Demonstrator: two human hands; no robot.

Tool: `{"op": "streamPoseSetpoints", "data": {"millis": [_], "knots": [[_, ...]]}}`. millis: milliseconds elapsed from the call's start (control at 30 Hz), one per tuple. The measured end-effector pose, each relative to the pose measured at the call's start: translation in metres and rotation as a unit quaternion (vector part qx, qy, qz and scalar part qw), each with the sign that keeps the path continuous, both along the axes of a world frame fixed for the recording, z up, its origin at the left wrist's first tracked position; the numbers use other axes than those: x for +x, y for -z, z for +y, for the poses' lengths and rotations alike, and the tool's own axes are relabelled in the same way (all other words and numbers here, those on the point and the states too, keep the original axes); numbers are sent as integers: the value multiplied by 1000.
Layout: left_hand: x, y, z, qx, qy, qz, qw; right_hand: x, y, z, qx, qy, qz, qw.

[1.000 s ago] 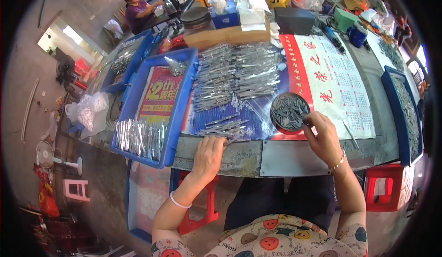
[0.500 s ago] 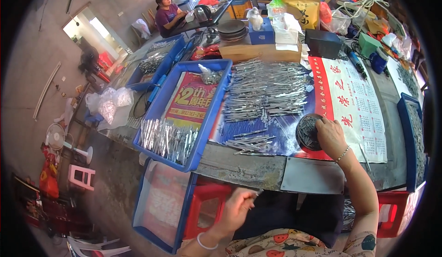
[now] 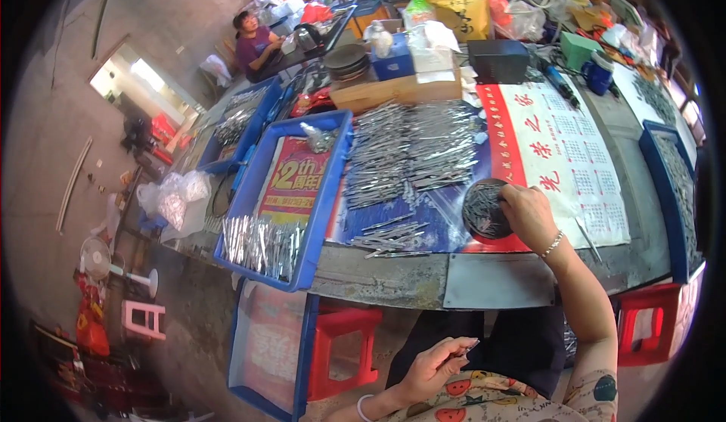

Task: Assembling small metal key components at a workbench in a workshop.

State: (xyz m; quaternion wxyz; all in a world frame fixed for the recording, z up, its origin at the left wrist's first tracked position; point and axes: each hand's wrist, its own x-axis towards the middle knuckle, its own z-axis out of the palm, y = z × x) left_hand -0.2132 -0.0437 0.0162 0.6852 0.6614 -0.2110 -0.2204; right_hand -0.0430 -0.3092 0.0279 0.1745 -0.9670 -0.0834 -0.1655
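Observation:
My right hand (image 3: 531, 216) reaches to a round dark dish (image 3: 466, 209), its fingers closed together over the right rim. Thin grey metal pins (image 3: 485, 212) fill the dish; whatever my fingertips grasp there is hidden. Low in front of my lap, my left hand (image 3: 437, 367) is closed, with a small shiny metal piece (image 3: 473, 344) poking out at its fingertips. Slim silvery metal rods (image 3: 378, 157) lie packed in two columns beyond the dish. A looser pile of such rods (image 3: 389, 237) lies nearer the table edge.
A blue tray (image 3: 342, 150) on the left holds more upright-laid rods (image 3: 261, 249) and a plastic bag (image 3: 319, 136). The dish stands on a red-and-white calendar sheet (image 3: 563, 165). Another blue tray (image 3: 649, 187) is at far right. A red stool (image 3: 329, 354) stands below the table.
My left hand has moved right and lower, toward my lap, still closed. My right hand stays at the dish, fingers drawn more over its rim. The whole view has shifted slightly.

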Motion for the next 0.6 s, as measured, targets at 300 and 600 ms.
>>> {"op": "streamPoseSetpoints", "data": {"millis": [300,600], "knots": [[-14,0,-22,12,53,58,997,-6,3,-14,106,-14,-19,994],[-13,-5,-41,-22,48,103,993,-28,-21,-22,238,-39,-26,970]]}}
